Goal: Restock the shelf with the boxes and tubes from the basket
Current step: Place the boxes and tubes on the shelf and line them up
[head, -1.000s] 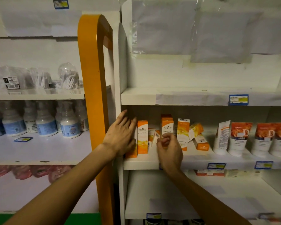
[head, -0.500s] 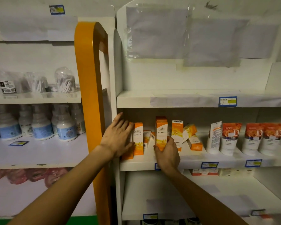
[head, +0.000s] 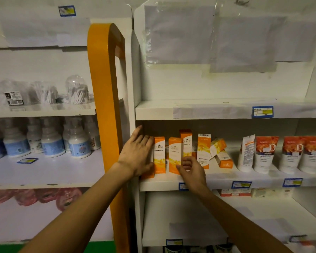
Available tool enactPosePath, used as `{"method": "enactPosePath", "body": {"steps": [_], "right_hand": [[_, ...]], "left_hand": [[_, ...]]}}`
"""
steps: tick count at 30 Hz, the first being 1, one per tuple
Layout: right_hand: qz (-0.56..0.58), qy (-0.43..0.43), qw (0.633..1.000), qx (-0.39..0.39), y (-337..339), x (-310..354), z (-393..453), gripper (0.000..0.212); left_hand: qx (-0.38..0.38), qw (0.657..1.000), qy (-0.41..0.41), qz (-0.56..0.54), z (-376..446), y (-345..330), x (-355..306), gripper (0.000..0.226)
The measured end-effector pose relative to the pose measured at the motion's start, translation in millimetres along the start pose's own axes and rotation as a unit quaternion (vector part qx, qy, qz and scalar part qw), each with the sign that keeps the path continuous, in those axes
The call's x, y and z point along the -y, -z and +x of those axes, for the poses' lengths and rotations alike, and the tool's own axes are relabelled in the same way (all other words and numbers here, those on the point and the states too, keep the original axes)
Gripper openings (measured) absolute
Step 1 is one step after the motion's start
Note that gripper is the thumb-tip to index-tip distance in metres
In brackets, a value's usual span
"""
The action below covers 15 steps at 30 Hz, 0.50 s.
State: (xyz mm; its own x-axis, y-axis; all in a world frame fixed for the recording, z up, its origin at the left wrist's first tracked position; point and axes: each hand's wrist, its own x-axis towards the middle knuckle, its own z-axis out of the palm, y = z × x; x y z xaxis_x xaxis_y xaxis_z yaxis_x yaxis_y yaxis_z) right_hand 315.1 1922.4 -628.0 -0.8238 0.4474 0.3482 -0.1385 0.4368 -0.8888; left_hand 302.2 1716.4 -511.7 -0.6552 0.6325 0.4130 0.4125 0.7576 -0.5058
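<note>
Flanking orange boxes (head: 175, 154) (lettering unreadable), both hands.

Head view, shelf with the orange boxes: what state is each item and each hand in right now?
Left hand: open, flat against the leftmost orange boxes.
Right hand: fingers loosely curled beside the front box, grip unclear.
Front box: upright at the shelf edge.
Tilted boxes: leaning and lying down, not upright.
Tubes: standing on their caps in a row.

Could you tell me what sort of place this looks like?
Probably a shop's toiletries aisle: white shelves with blue price tags, rows of orange boxes and face-wash tubes.
</note>
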Motion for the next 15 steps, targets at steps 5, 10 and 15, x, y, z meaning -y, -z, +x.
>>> {"method": "enactPosePath", "body": {"steps": [5, 10, 15], "right_hand": [[0.056, 0.023, 0.997, 0.052, 9.6, -3.5, -6.9, 0.033], [0.051, 0.036, 0.994, 0.09, 3.5, 2.5, -9.2, 0.041], [0.042, 0.025, 0.994, 0.094, 2.8, 5.5, -6.8, 0.044]], "left_hand": [[0.0, 1.0, 0.003, -0.001, 0.5, -0.7, -0.7, 0.089], [-0.008, 1.0, 0.003, -0.016, 1.8, -2.6, -0.3, 0.093], [-0.01, 1.0, -0.002, -0.019, 0.2, -1.7, 0.5, 0.089]]}}
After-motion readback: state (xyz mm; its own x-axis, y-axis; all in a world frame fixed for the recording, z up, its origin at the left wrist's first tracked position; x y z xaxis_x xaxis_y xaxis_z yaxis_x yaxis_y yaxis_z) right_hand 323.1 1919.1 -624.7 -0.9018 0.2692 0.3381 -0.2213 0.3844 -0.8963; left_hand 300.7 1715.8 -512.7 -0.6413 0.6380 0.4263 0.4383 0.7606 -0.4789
